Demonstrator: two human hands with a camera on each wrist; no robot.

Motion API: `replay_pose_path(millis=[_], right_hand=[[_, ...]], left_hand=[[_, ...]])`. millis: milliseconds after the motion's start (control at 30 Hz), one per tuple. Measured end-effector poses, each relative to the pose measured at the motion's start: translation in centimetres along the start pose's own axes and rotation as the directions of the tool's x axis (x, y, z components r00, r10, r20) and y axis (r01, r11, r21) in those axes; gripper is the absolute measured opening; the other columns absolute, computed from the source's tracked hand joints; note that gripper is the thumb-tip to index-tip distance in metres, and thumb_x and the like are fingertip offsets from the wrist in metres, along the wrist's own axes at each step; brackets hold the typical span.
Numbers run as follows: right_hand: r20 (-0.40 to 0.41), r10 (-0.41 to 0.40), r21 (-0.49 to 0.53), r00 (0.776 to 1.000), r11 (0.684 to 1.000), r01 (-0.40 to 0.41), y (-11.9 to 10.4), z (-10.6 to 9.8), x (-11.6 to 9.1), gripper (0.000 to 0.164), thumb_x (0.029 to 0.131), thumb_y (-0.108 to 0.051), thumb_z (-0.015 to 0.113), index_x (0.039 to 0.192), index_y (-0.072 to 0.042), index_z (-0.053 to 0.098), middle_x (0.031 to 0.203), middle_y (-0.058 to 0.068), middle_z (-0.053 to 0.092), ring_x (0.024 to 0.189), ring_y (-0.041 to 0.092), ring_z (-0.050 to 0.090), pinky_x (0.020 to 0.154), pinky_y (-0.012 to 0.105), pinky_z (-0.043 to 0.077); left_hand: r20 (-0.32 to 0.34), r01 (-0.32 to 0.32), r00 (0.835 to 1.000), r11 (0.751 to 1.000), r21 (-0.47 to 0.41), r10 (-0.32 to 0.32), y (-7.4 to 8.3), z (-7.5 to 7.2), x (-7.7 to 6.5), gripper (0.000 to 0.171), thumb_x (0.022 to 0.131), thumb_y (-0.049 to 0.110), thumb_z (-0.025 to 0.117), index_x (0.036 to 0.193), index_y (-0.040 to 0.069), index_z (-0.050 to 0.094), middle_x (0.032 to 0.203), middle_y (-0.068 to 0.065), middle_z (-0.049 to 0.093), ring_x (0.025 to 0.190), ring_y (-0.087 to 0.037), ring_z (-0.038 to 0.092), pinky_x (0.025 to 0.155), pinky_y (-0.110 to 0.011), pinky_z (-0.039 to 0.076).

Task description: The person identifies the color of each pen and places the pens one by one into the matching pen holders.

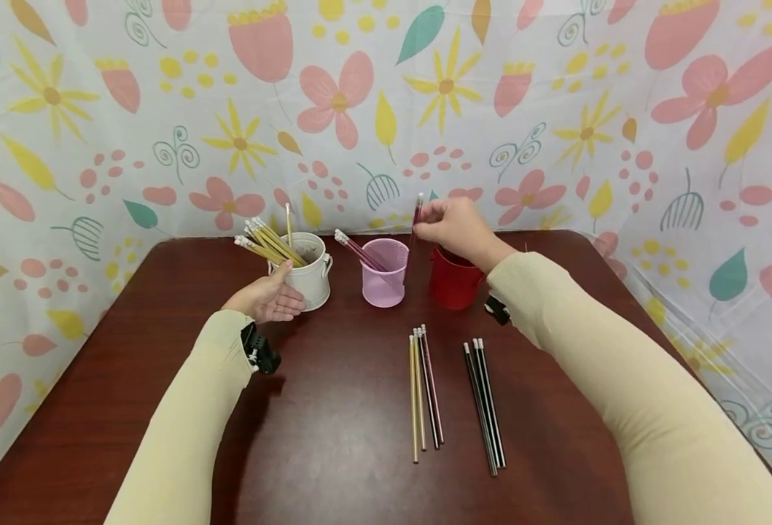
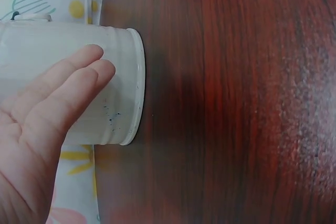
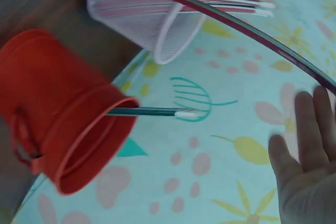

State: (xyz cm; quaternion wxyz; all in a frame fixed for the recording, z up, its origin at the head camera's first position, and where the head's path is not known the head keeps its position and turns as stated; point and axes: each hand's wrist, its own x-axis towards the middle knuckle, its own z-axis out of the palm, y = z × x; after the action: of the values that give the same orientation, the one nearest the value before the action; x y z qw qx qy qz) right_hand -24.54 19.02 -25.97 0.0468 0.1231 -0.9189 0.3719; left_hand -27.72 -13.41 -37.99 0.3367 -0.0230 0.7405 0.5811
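Note:
My right hand [image 1: 459,227] pinches a dark red pencil [image 1: 415,232] near its white eraser end. The pencil hangs nearly upright, its lower end beside the rim of a pink mesh cup [image 1: 383,292] that holds several red pencils [image 3: 231,7]. Below my right wrist stands a red bucket [image 1: 454,290]; in the right wrist view a dark pencil [image 3: 144,112] sticks out of it. My left hand [image 1: 269,299] lies with straight fingers along the side of a white bucket [image 1: 316,288]. Several yellow pencils [image 1: 267,240] lean in that bucket.
On the brown table [image 1: 333,437] lie two yellow pencils [image 1: 414,401] beside a black pencil [image 1: 428,394] and a pink pencil [image 1: 434,386]. To their right are three black pencils [image 1: 485,408]. A flower-patterned cloth [image 1: 359,131] hangs behind the table.

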Motion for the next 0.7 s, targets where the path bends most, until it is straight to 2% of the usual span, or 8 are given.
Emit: replay_pose_path(millis=[133,300,400,633,700], right_hand=[[-0.163,0.004,0.049,0.987,0.999,0.004,-1.2,0.4,0.8,0.017,0.086,-0.014,0.063,0.093,0.000,0.070,0.090,0.014,0.072,0.083,0.019,0.060,0.071,0.021,0.045],[-0.278,0.023,0.193,0.960,0.981,0.032,-2.4,1.1,2.0,0.016,0.084,-0.013,0.061,0.094,-0.002,0.070,0.091,0.009,0.071,0.083,0.012,0.060,0.071,0.019,0.044],[-0.329,0.022,0.296,0.944,0.952,0.081,-2.9,1.6,2.7,0.020,0.083,-0.008,0.061,0.098,0.001,0.070,0.092,0.009,0.071,0.081,0.008,0.061,0.074,0.017,0.047],[-0.406,-0.050,0.461,0.913,0.851,0.252,-3.5,3.0,3.4,0.025,0.082,0.005,0.061,0.104,0.011,0.069,0.079,-0.001,0.066,0.069,0.000,0.060,0.071,0.015,0.050],[-0.420,-0.059,0.470,0.906,0.839,0.272,-3.4,3.8,3.4,0.025,0.081,0.006,0.060,0.104,0.012,0.068,0.077,0.001,0.067,0.066,-0.003,0.059,0.068,0.014,0.049]], left_hand=[[0.013,0.003,1.000,1.000,-0.016,-0.002,-0.2,-0.1,0.2,0.094,0.098,0.061,0.008,0.142,-0.020,0.024,0.145,-0.038,0.032,0.135,-0.044,0.036,0.112,-0.043,0.033],[-0.006,0.001,1.000,1.000,-0.009,-0.001,-0.3,-0.3,0.1,0.094,0.098,0.062,0.009,0.141,-0.020,0.028,0.139,-0.034,0.042,0.127,-0.039,0.046,0.102,-0.036,0.044],[-0.022,0.004,1.000,1.000,-0.012,-0.004,-0.3,-0.3,0.2,0.093,0.099,0.061,0.011,0.140,-0.020,0.031,0.134,-0.031,0.049,0.123,-0.036,0.049,0.095,-0.032,0.048],[0.001,0.006,1.000,1.000,-0.022,-0.006,-0.3,-0.4,0.2,0.092,0.099,0.060,0.011,0.141,-0.020,0.028,0.144,-0.035,0.037,0.131,-0.039,0.042,0.105,-0.038,0.041],[0.000,0.001,1.000,1.000,-0.016,-0.001,-0.2,-0.4,0.2,0.092,0.099,0.060,0.010,0.141,-0.020,0.029,0.143,-0.035,0.038,0.130,-0.039,0.043,0.104,-0.037,0.042]])
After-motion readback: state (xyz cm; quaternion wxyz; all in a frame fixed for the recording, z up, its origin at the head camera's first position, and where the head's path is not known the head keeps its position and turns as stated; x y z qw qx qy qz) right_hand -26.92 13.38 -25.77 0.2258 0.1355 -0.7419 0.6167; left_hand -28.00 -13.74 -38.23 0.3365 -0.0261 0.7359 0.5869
